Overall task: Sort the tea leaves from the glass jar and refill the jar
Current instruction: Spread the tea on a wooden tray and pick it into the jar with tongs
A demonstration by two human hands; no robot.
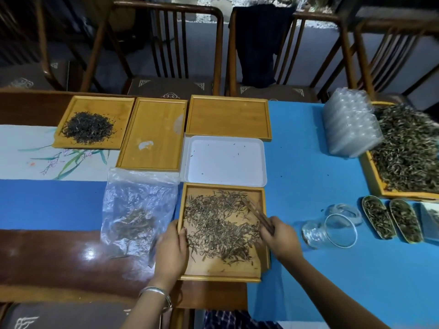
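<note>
The tea leaves (221,226) lie spread over the near wooden tray (237,273) in front of me. My right hand (280,238) grips chopsticks (257,213), their tips in the leaves. My left hand (171,250) holds the tray's left edge, thumb curled over the rim. The jar (329,230) lies on its side on the blue cloth, just right of the tray, its lid (344,211) behind it. A white tray (225,160) sits beyond, a plastic bag (137,210) to the left.
</note>
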